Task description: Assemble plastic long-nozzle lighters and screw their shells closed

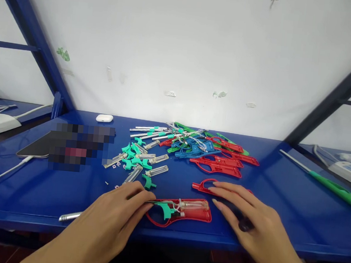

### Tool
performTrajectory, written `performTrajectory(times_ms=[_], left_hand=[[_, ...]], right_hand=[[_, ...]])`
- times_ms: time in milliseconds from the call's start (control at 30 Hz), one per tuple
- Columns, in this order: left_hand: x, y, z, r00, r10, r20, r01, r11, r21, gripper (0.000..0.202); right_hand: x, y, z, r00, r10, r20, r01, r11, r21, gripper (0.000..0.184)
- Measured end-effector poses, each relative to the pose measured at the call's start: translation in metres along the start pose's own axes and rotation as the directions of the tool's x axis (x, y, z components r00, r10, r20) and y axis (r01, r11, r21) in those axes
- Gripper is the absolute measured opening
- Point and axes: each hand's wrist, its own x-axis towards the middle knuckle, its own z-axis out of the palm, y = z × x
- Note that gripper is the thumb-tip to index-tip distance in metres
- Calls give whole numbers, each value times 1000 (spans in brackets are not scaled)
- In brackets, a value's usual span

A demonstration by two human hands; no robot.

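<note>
My left hand (119,212) is closed on the front end of a red lighter shell half (195,215) at the table's front edge. Inside that shell lie a teal trigger (166,211), a clear fuel tank (195,205) and white wires. A silver metal tube (69,216) sticks out left from beneath this hand. My right hand (247,219) bends over a second red shell half (201,187), its fingertips on the shell and the thumb on the near side. A dark rounded object (245,224) shows under the right palm, its kind hidden.
Loose teal triggers (148,182) and clear tanks (157,171) lie behind my left hand. Farther back are silver tubes (146,135) and a pile of red, blue (195,149) and green shells. A phone (35,146), white earbud case (104,118) and green lighter (336,188) flank them.
</note>
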Motion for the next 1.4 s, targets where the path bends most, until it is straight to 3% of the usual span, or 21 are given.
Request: performTrajectory(times_ms=[100,200,333,500,767,967,1067,1233,1400], left_hand=[[0,1,7,997,71,-34,-70,997,33,41],[-1,-2,14,993,106,-46,-106,994,14,40],[0,-2,16,979,179,-101,-178,984,20,38],[7,6,12,923,302,-237,-273,951,148,31],[2,7,14,898,334,-286,-290,939,185,36],[-2,8,17,905,259,-337,-223,964,142,27],[-1,5,9,914,184,-361,-163,983,89,18],[11,-22,-13,874,37,-484,50,985,166,8],[19,-46,-15,934,-9,-358,119,950,287,21]], right_hand=[[0,-17,5,999,-49,-8,49,999,9,31],[2,-27,11,994,-91,67,91,996,2,36],[2,-25,15,988,-112,106,106,993,58,30],[2,-23,14,990,-115,83,111,992,55,30],[4,-24,14,990,-125,63,121,990,67,30],[3,-24,14,992,-108,65,103,991,84,29],[3,-24,14,992,-101,72,95,992,86,30],[3,-23,15,993,-80,91,71,993,100,30],[4,-25,12,991,-22,132,1,988,155,26]])
